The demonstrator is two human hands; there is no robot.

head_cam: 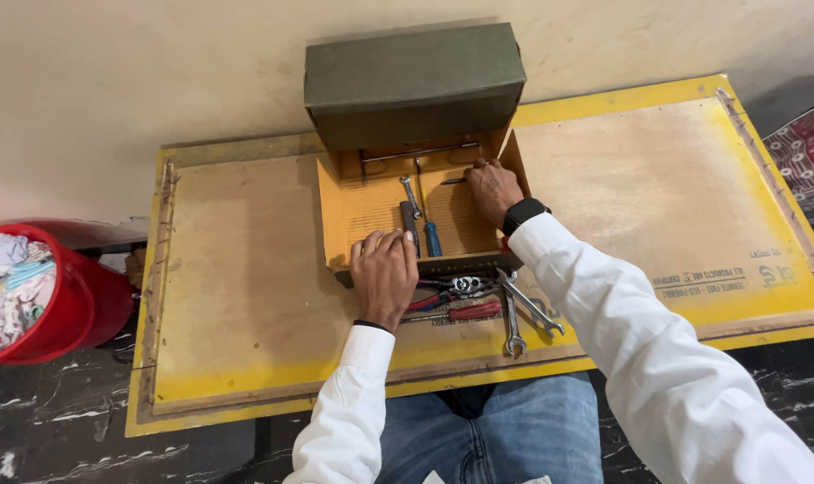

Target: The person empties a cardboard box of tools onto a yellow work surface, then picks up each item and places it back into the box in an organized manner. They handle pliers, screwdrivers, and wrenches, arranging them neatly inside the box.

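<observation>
Fingers (384, 244) of the left hand (384, 276) are seen curled over the front rim of the open cardboard box (333, 215), pressed on the edge and grasping nothing else. Just in front of that rim, on the yellow-edged plywood board (245, 269), a loose heap of tools is laid: a red-handled screwdriver (465, 313), pliers (443, 291) and two open-ended spanners (523, 309), touching and crossing one another.

Farther in, the right hand (493, 190) is reached into the box, its fingers pinched on a thin dark tool (453, 181) at the far wall; what kind of tool cannot be told. A blue-handled screwdriver (429, 224) and a small wrench (410, 195) lie on the box floor between the two hands.

A slip could be judged likely if the heap were nudged by the right sleeve, which passes just above the spanners; these could be pushed off the near edge. The raised lid (414, 85), stood upright against the wall, could drop onto the right hand if the box were jolted.

Well apart, a red bucket (71, 309) of cloth scraps stands at the left, and patterned fabric (805, 148) shows at the right edge.
</observation>
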